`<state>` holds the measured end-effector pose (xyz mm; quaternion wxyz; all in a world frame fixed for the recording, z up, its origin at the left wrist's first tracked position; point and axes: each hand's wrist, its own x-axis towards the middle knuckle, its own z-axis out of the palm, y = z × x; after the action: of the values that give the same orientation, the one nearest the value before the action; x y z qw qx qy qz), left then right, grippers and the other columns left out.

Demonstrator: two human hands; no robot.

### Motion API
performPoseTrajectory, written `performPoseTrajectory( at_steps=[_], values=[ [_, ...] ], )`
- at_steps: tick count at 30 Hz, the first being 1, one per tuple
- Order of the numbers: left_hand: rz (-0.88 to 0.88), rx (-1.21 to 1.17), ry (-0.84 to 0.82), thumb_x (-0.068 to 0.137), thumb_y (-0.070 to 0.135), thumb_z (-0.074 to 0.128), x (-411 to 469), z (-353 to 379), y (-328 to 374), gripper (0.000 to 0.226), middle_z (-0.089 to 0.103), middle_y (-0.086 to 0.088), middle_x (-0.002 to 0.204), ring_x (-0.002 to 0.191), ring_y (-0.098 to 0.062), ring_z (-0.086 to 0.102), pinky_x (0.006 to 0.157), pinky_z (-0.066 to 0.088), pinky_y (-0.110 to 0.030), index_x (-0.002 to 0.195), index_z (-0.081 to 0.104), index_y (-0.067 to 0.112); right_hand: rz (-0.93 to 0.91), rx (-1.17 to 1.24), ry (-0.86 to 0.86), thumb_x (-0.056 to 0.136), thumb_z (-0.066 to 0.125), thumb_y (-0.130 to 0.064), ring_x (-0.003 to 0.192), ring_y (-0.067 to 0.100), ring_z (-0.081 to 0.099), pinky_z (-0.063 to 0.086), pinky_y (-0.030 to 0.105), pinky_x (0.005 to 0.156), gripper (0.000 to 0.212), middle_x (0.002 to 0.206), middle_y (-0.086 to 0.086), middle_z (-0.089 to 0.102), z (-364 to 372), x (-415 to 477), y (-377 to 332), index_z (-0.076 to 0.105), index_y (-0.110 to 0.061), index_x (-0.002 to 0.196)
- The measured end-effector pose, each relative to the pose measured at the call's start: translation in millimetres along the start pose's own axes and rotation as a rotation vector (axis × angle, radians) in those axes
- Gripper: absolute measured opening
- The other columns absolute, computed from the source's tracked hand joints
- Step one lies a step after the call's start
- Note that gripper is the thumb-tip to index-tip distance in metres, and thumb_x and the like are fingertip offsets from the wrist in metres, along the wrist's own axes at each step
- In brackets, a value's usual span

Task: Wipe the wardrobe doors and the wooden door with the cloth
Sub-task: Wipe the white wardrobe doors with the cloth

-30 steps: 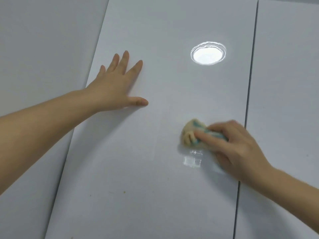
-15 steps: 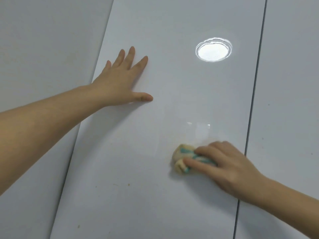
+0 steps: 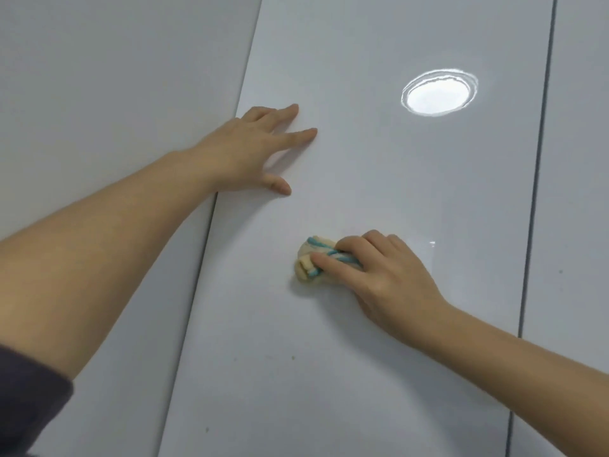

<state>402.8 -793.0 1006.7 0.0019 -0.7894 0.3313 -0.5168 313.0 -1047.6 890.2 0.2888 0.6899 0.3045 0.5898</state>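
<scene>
1. Where the right hand [image 3: 385,278] grips it, the cloth [image 3: 308,262] is bunched into a small wad, pale yellow with blue-green stripes, and pressed against the door [image 3: 362,374].
2. It sits on the glossy white face of that door, nearer the left edge than the right, a little below the middle of the view.
3. Fingers [image 3: 329,260] of the right hand are curled close together over the cloth, and the lowest one in view is laid straighter across it. Whether the thumb lies under the wad I cannot tell.
4. That forearm comes in bare from the lower right and crosses the dark seam [image 3: 524,291] on the door's right side.
5. Up and to the left, well apart from the cloth, the left hand [image 3: 244,153] rests on the same door just inside its left edge. Its fingers are straight and spread and its thumb points out to the right.
6. Its forearm is bare, with a dark sleeve [image 3: 29,400] at the lower left corner.
7. An oval glare [image 3: 440,95] shines on the door above the right hand.
8. Small brownish specks [image 3: 291,357] dot the door below the cloth.
9. Plain white panels flank the door, a left panel [image 3: 115,77] and a right panel [image 3: 580,192].
</scene>
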Motion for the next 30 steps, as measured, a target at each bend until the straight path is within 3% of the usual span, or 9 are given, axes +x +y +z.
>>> performPoseTrajectory(
  at_steps=[2, 6, 10, 14, 18, 21, 27, 30],
  values=[
    [0.016, 0.012, -0.027, 0.08, 0.058, 0.066, 0.8, -0.1, -7.5, 0.092, -0.004, 0.004, 0.164, 0.149, -0.023, 0.002, 0.117, 0.021, -0.046, 0.15, 0.007, 0.05, 0.115, -0.011, 0.075, 0.071, 0.056, 0.012, 0.071, 0.029, 0.049, 0.038, 0.036, 0.057, 0.055, 0.095, 0.011, 0.063, 10.6, 16.3, -10.0, 0.069, -0.015, 0.117],
    [-0.023, -0.051, -0.14, 0.079, 0.053, 0.071, 3.7, -5.2, -12.7, 0.098, -0.019, 0.008, 0.161, 0.149, -0.022, -0.014, 0.12, 0.012, -0.047, 0.145, -0.002, 0.06, 0.035, 0.026, 0.073, 0.087, 0.024, 0.006, 0.068, 0.028, 0.049, 0.038, 0.036, 0.055, 0.055, 0.088, 0.01, 0.061, 27.4, 27.4, -43.4, 0.069, -0.014, 0.113],
    [0.001, 0.074, -0.205, 0.081, 0.043, 0.074, 4.6, -21.4, -15.2, 0.103, -0.018, 0.007, 0.161, 0.15, -0.022, -0.007, 0.118, 0.021, -0.047, 0.146, -0.004, 0.058, 0.098, -0.004, 0.075, 0.07, 0.048, 0.007, 0.071, 0.028, 0.048, 0.034, 0.034, 0.056, 0.053, 0.096, 0.01, 0.061, 37.7, 57.3, -36.1, 0.067, -0.016, 0.113],
    [0.061, 0.309, -0.21, 0.083, 0.04, 0.072, 4.4, -34.6, -17.3, 0.104, -0.014, 0.003, 0.162, 0.15, -0.023, 0.004, 0.105, 0.042, -0.047, 0.147, -0.009, 0.055, 0.166, 0.009, 0.127, 0.074, 0.03, 0.004, 0.071, 0.029, 0.05, 0.036, 0.034, 0.056, 0.056, 0.103, 0.013, 0.064, 52.7, 81.4, -53.9, 0.068, -0.014, 0.11],
    [0.093, 0.422, -0.201, 0.082, 0.041, 0.073, 5.5, -33.7, -19.5, 0.11, -0.014, -0.002, 0.162, 0.149, -0.025, 0.008, 0.103, 0.044, -0.043, 0.147, -0.014, 0.052, 0.159, 0.001, 0.132, 0.076, 0.026, 0.002, 0.07, 0.029, 0.05, 0.035, 0.034, 0.055, 0.056, 0.1, 0.01, 0.064, 61.2, 95.2, -57.6, 0.068, -0.015, 0.109],
    [0.114, 0.469, -0.189, 0.08, 0.044, 0.075, 9.3, -34.7, -23.0, 0.111, -0.01, -0.003, 0.162, 0.147, -0.024, 0.014, 0.105, 0.041, -0.042, 0.147, -0.014, 0.051, 0.211, -0.015, 0.143, 0.075, 0.025, 0.002, 0.069, 0.028, 0.049, 0.032, 0.033, 0.056, 0.056, 0.095, 0.009, 0.064, 67.8, 112.4, -57.3, 0.068, -0.015, 0.106],
    [0.03, 0.725, -0.19, 0.079, 0.051, 0.072, 12.0, -39.7, -32.7, 0.117, -0.003, -0.01, 0.162, 0.149, -0.03, 0.01, 0.119, 0.015, -0.047, 0.148, -0.021, 0.038, 0.188, -0.035, 0.168, 0.071, 0.023, 0.006, 0.069, 0.027, 0.048, 0.027, 0.031, 0.056, 0.059, 0.091, 0.006, 0.064, 77.0, 124.3, -60.5, 0.069, -0.015, 0.102],
    [0.019, 0.78, -0.216, 0.082, 0.049, 0.069, 10.5, -38.2, -31.3, 0.116, 0.0, -0.012, 0.162, 0.149, -0.03, 0.01, 0.119, 0.01, -0.049, 0.147, -0.025, 0.035, 0.102, 0.001, 0.14, 0.069, 0.041, 0.004, 0.069, 0.026, 0.049, 0.031, 0.031, 0.054, 0.048, 0.092, 0.004, 0.065, 78.3, 126.3, -58.1, 0.071, -0.017, 0.1]
  ],
)
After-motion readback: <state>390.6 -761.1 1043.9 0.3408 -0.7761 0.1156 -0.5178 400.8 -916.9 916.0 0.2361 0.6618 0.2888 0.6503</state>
